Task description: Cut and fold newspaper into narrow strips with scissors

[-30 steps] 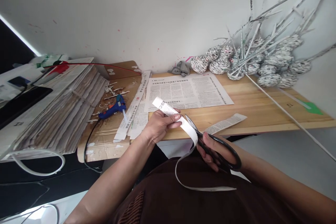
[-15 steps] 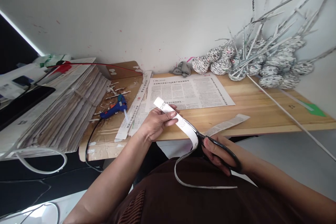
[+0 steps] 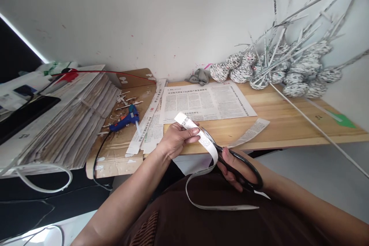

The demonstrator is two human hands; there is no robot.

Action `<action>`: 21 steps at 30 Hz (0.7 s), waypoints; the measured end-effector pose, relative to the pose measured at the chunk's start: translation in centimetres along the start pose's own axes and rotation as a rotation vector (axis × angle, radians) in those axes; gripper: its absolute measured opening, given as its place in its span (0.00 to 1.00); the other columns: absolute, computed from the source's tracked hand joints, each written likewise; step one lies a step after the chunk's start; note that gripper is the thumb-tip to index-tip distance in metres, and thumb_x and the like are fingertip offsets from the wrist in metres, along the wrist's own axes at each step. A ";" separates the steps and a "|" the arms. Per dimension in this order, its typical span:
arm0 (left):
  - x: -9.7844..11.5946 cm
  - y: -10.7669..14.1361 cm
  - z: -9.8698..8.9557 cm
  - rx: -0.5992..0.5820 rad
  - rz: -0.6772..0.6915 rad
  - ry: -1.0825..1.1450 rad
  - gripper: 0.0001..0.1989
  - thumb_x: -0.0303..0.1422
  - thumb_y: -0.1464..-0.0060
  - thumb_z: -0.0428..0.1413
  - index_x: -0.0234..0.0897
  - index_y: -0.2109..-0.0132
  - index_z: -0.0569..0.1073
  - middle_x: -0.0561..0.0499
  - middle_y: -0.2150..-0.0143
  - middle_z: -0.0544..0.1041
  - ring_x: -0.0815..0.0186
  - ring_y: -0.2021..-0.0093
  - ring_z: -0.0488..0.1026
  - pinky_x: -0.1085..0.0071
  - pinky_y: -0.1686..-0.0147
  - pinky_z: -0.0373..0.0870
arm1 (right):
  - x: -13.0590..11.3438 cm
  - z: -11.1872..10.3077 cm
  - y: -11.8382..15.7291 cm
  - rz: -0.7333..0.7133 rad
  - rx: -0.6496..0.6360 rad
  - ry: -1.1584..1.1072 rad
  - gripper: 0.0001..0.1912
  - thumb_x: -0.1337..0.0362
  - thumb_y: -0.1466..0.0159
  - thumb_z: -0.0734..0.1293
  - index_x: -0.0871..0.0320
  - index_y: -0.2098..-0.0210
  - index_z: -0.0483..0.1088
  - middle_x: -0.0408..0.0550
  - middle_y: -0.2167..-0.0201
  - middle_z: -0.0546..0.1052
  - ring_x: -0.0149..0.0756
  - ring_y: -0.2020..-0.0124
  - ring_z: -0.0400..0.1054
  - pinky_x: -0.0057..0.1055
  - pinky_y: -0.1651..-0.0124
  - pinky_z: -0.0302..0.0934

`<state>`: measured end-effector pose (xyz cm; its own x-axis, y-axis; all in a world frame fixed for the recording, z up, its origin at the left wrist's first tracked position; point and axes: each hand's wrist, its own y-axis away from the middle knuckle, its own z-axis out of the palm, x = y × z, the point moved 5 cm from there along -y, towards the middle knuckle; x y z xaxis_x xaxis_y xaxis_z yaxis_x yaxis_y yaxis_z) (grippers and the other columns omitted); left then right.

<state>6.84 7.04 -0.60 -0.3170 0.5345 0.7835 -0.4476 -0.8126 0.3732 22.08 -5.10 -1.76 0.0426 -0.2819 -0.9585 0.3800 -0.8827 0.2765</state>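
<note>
Between the thumb and fingers of my left hand (image 3: 181, 138) is a newspaper strip (image 3: 208, 147), its printed end sticking up past the fingers. The strip bends down over my lap and curls to the right. A pair of black-handled scissors (image 3: 245, 161) is in my right hand (image 3: 233, 169), thumb in one loop, blades pointing up and left along the strip's edge. Whether the blades touch the paper I cannot tell. Another cut strip (image 3: 250, 132) extends to the right, beyond my right hand, over the table's front edge.
A newspaper sheet (image 3: 206, 100) lies on the wooden table (image 3: 294, 123), with long strips (image 3: 150, 117) at its left. Further left are a blue glue gun (image 3: 125, 119) and a newspaper stack (image 3: 86, 123). Woven paper balls (image 3: 288, 71) with sticks pile up at the back right.
My left hand has moved slightly right and down with the strip, nearer the scissors. The scissor blades look a little further apart. The strip's hanging loop has shifted slightly left.
</note>
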 end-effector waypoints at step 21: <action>-1.1 0.2 0.4 -0.028 -0.019 -0.001 0.20 0.27 0.71 0.77 0.27 0.67 0.81 0.49 0.69 0.81 0.69 0.69 0.79 0.79 0.71 0.79 | 1.7 0.2 -0.4 0.068 -0.006 -0.111 0.35 0.33 0.31 0.52 0.59 0.70 0.67 0.41 0.79 0.68 0.26 0.82 0.64 0.23 0.81 0.48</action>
<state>7.39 6.19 -1.15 -0.3070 0.5495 0.7770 -0.4769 -0.7954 0.3741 21.84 -5.25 -3.45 -0.0340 -0.3817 -0.9237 0.3851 -0.8578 0.3403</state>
